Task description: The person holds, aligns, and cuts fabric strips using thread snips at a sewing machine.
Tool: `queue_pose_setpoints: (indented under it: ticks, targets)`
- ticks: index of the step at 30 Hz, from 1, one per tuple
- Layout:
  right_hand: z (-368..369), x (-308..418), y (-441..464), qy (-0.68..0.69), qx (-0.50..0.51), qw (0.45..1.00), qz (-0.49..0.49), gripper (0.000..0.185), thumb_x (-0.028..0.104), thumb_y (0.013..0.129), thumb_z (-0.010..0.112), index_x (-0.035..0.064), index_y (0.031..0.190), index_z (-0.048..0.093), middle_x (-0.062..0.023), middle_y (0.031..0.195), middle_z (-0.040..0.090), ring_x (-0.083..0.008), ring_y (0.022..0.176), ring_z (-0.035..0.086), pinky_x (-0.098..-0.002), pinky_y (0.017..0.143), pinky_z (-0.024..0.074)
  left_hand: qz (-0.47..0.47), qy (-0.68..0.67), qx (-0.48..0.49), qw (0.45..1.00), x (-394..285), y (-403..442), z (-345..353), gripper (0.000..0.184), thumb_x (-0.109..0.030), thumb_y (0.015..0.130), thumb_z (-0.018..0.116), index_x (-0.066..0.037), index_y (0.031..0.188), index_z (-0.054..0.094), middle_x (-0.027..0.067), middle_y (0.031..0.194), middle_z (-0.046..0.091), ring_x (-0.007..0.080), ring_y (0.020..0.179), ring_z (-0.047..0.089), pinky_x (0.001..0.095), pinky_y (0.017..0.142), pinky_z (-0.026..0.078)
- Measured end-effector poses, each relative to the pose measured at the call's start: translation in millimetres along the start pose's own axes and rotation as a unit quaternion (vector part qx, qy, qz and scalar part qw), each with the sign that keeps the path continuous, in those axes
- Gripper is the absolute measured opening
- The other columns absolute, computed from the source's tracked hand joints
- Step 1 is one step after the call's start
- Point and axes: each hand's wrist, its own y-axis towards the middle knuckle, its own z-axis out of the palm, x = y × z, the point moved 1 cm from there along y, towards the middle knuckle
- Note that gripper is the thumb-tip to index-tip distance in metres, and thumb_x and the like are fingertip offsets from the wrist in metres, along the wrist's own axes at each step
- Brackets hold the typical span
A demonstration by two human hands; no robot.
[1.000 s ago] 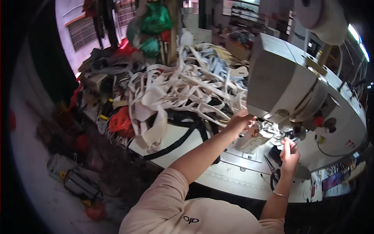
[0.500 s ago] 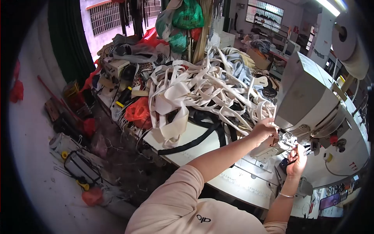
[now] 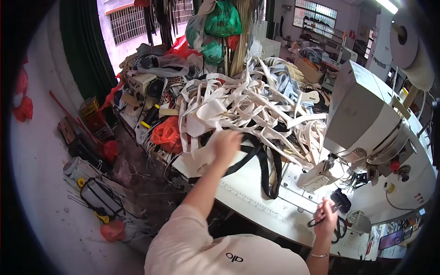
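My left hand [image 3: 226, 145] is over the near edge of the heap of cream fabric strips [image 3: 238, 98], above a black fabric strip [image 3: 264, 169]. Motion smears its fingers, so I cannot tell whether it grips anything. My right hand [image 3: 325, 217] is at the right of the white sewing table [image 3: 256, 204], closed around black-handled scissors [image 3: 314, 223]. One dark handle loop shows beside the palm. The industrial sewing machine [image 3: 362, 110] stands beyond this hand, its arm end [image 3: 321, 176] with no hand at it.
A large thread cone [image 3: 405, 50] hangs at upper right. Red plastic bag [image 3: 167, 134] and mixed materials lie left of the heap. Green bags [image 3: 223, 18] hang behind it. A phone [image 3: 390, 239] lies at the right edge. Bins and scraps cover the floor at left.
My left hand has swung left from the machine to the heap. My right hand has dropped toward the table's front and holds scissors. The black strip now loops farther right on the table.
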Motion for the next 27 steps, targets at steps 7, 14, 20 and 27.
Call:
queue_pose_setpoints:
  ticks: [7,14,20,27]
  targets:
    - [48,-20,-13,-0.03,0.062,0.996,0.048,0.013,0.008,0.084,0.054,-0.0004,0.093,0.057,-0.0072,0.067,0.056,-0.0067,0.047,0.04,-0.0148,0.041,0.0305,-0.071,0.29,0.139,0.944,50,-57,-107,0.018,-0.018,0.071,0.057,-0.007,0.085,0.061,0.0098,0.089,0.06,0.0275,0.085,0.052,0.0362,0.075,0.041]
    - [121,-2,-30,-0.356,0.255,0.824,-0.358,0.021,-0.008,0.068,0.063,0.0023,0.086,0.06,-0.003,0.07,0.057,-0.011,0.054,0.046,-0.0204,0.048,0.0372,0.136,0.021,0.369,0.919,-112,-80,-100,0.012,-0.009,0.073,0.053,-0.008,0.084,0.057,0.0041,0.07,0.054,0.0238,0.066,0.052,0.0315,0.06,0.042]
    - [70,10,-32,-0.338,0.359,0.833,-0.25,0.016,-0.007,0.064,0.065,0.0022,0.075,0.058,-0.0029,0.067,0.054,-0.0136,0.052,0.044,-0.0229,0.047,0.0352,0.025,-0.245,0.539,0.806,-162,-73,-108,0.033,-0.016,0.067,0.067,-0.008,0.098,0.058,0.0071,0.087,0.061,0.0242,0.079,0.058,0.0341,0.071,0.044]
    - [-82,73,-99,-0.883,-0.361,-0.285,-0.095,0.016,0.007,0.084,0.043,0.006,0.096,0.052,-0.0052,0.087,0.054,-0.0142,0.073,0.05,-0.0234,0.068,0.0424,0.31,-0.228,0.498,0.777,-128,-124,-16,0.063,-0.022,0.066,0.071,-0.004,0.12,0.043,0.0116,0.121,0.047,0.0267,0.112,0.045,0.0353,0.094,0.035]
